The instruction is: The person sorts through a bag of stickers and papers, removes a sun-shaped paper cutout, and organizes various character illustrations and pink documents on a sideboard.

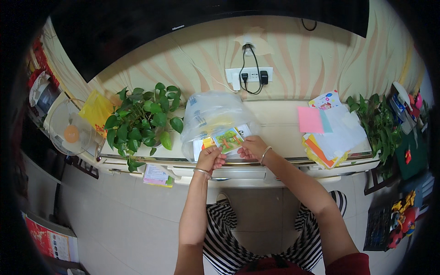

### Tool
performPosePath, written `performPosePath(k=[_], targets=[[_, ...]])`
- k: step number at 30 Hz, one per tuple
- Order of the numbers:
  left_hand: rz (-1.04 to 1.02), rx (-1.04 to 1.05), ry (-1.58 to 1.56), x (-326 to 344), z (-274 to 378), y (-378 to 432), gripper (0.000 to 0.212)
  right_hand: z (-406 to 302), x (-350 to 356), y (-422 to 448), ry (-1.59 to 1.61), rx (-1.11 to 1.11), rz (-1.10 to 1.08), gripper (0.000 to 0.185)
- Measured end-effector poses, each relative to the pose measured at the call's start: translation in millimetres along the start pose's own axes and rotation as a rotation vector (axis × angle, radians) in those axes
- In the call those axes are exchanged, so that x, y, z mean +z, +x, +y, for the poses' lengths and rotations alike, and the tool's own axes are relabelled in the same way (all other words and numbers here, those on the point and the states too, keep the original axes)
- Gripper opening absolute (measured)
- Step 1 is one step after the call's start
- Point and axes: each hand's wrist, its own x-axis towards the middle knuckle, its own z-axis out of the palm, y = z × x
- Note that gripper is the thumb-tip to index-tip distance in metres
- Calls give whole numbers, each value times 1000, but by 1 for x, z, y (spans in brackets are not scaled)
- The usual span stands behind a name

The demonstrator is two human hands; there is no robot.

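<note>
A small picture card (227, 140) with green trees printed on it is pinched between my two hands. My left hand (210, 158) grips its lower left corner, and my right hand (253, 148) holds its right side. Just behind the card lies a translucent plastic bag (216, 108) with blue print. More printed cards, one with a football picture (243, 131), show at the bag's front; the bag's deeper contents are blurred by the plastic. All this is at the front edge of a cream cabinet top (278, 137).
Leafy potted plants (144, 117) (376, 123) stand at both sides. Paper sheets (338, 127) and a pink sheet (310, 119) lie on the right. A fan (70, 132) and yellow bag (96, 110) are left. Behind are a power socket (253, 74) and a television (206, 20). A toy-filled crate (377, 227) sits at lower right.
</note>
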Motion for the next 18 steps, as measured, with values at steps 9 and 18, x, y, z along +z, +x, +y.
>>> performPosePath(k=[9,18], targets=[[117,65,-271,-8,8,3,24,-8,28,48,-94,-45,76,19],[126,122,-144,-9,-7,18,16,5,9,29,-73,-93,42,40]])
